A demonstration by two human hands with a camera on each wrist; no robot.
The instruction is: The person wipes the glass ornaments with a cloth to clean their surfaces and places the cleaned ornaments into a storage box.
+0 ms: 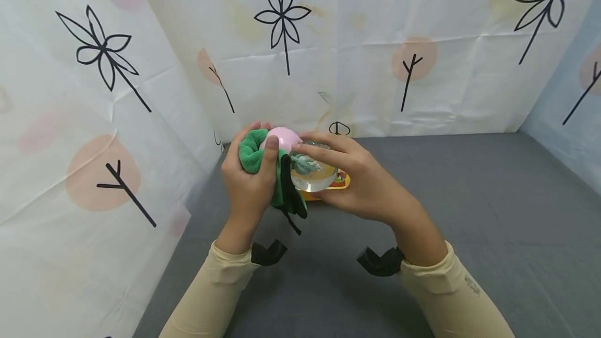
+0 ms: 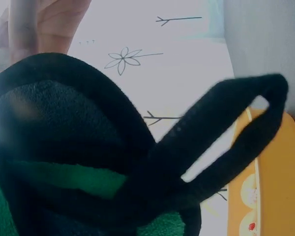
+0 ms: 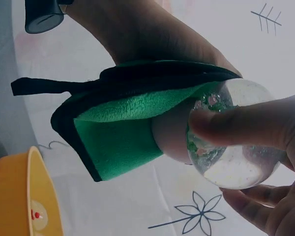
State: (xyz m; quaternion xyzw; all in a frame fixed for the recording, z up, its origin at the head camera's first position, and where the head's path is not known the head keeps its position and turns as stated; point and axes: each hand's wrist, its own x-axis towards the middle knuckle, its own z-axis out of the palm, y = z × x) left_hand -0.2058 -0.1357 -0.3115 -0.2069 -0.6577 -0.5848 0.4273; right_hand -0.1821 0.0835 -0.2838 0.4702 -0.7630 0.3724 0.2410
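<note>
A snow globe with a clear ball (image 1: pixel 312 177) and a pink base (image 1: pixel 283 137) is held between both hands, tipped on its side. Glitter and small green and pink bits show inside the ball (image 3: pixel 246 167). My left hand (image 1: pixel 251 181) grips a green cloth (image 1: pixel 252 158) with black edging, folded against the pink base. The cloth's black loop (image 2: pixel 221 128) hangs down below that hand. My right hand (image 1: pixel 363 176) holds the clear ball, its thumb (image 3: pixel 236 123) across one side and the fingers around the other.
Behind the hands, an orange-yellow container (image 3: pixel 10 191) with a printed pattern stands on the grey table (image 1: pixel 469 213), largely hidden in the head view. White sheets (image 1: pixel 357 9) with drawn flowers and twigs enclose the back and sides. Each wrist wears a black camera mount (image 1: pixel 381 262).
</note>
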